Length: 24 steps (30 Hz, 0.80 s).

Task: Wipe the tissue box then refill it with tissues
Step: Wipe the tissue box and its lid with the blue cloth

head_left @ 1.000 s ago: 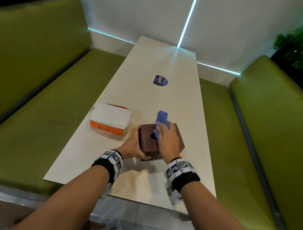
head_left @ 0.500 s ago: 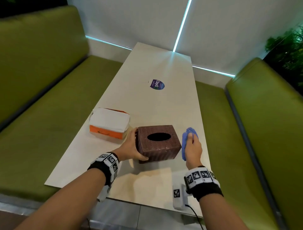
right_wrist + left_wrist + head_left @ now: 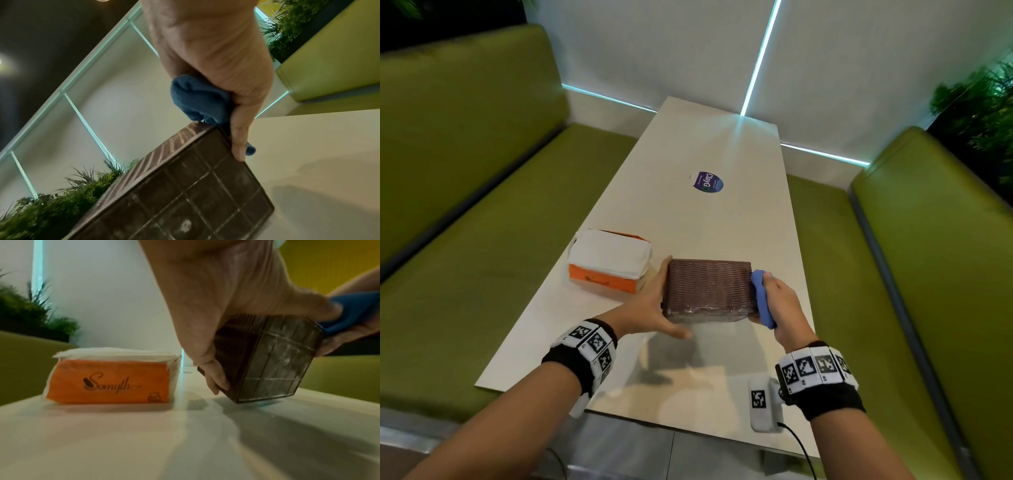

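Note:
The brown woven tissue box (image 3: 709,287) is tipped up off the white table (image 3: 722,137), its gridded underside (image 3: 267,360) turned toward me. My left hand (image 3: 654,305) grips its left side, fingers down the far face and thumb under the near edge. My right hand (image 3: 780,301) holds a bunched blue cloth (image 3: 760,298) and presses it against the box's right side (image 3: 185,186). In the right wrist view the cloth (image 3: 199,99) sits at the box's top corner. The orange pack of white tissues (image 3: 609,263) lies on the table just left of the box.
Green padded benches (image 3: 482,240) run along both long sides of the table, and a white wall closes the far end. A purple round sticker (image 3: 708,182) marks the table's middle. A white tagged device (image 3: 763,404) hangs by my right wrist at the near edge.
The box stood flat with its opening up; now it is tipped so its underside faces me. My right hand with the cloth moved from beside the box onto its right side.

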Available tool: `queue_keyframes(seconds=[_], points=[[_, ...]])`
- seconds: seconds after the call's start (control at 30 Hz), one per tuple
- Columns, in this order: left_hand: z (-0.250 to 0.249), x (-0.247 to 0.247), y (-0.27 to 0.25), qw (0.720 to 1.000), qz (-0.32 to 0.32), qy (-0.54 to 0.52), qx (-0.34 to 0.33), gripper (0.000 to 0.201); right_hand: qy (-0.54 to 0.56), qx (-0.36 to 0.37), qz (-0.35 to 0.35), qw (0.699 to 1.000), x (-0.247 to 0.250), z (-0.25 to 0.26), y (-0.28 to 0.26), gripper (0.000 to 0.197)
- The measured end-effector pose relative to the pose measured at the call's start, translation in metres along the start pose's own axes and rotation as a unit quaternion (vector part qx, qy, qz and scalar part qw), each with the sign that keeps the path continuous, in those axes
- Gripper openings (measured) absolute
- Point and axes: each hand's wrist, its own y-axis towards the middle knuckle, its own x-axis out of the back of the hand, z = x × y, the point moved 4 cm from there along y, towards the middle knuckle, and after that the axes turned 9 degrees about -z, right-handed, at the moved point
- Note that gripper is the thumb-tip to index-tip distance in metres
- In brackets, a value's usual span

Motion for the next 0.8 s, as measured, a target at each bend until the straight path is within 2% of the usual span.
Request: queue_keyframes(seconds=[0.1,0.17,0.23,0.3,0.37,0.4,0.43,0.47,0.53,0.57,0.6,0.63,0.7,0.77,0.8], points=[[0.0,0.009,-0.001,0.999,-0.035,-0.003,-0.016,0.122,-0.051,0.013,0.009,0.999,0.0,0.005,-0.005,0.033],[0.004,0.012,-0.003,0.999,-0.036,-0.032,-0.006,0.113,-0.078,0.05,-0.017,0.996,0.003,0.012,-0.012,0.037],[0.011,0.01,-0.004,0.998,-0.028,-0.058,0.006,0.109,-0.123,0.123,-0.072,0.982,0.005,0.023,-0.021,0.044],[0.017,0.006,-0.003,0.998,-0.03,-0.058,0.016,0.108,-0.125,0.171,-0.112,0.971,-0.003,0.035,-0.033,0.043],[0.022,0.002,0.001,0.998,-0.035,-0.054,0.021,0.11,-0.103,0.185,-0.11,0.971,-0.024,0.045,-0.049,0.035],[0.024,0.001,0.002,0.998,-0.037,-0.053,0.021,0.112,-0.125,0.211,-0.092,0.965,-0.038,0.048,-0.057,0.03],[0.024,0.0,0.003,0.998,-0.039,-0.053,0.02,0.113,-0.161,0.244,-0.07,0.954,-0.053,0.051,-0.068,0.027],[0.025,0.0,0.003,0.997,-0.043,-0.055,0.019,0.114,-0.254,0.308,-0.039,0.916,-0.072,0.052,-0.079,0.028],[0.028,0.001,0.003,0.997,-0.057,-0.051,0.016,0.111,-0.399,0.381,0.005,0.834,-0.103,0.04,-0.094,0.04],[0.029,0.003,0.003,0.997,-0.064,-0.049,0.015,0.109,-0.421,0.413,0.011,0.808,-0.112,0.033,-0.096,0.049],[0.029,0.003,0.002,0.996,-0.073,-0.042,0.011,0.107,-0.423,0.431,0.015,0.797,-0.115,0.028,-0.094,0.055],[0.029,0.005,0.002,0.996,-0.084,-0.022,0.005,0.107,-0.413,0.442,0.021,0.796,-0.112,0.027,-0.089,0.057],[0.027,0.006,0.003,0.995,-0.095,0.027,-0.005,0.108,-0.373,0.449,0.009,0.812,-0.092,0.019,-0.067,0.055],[0.026,0.006,0.005,0.995,-0.092,0.049,-0.006,0.11,-0.301,0.405,-0.043,0.862,-0.056,0.018,-0.041,0.048],[0.026,0.006,0.006,0.994,-0.091,0.062,-0.01,0.109,-0.296,0.385,-0.068,0.872,-0.041,0.016,-0.029,0.046]])
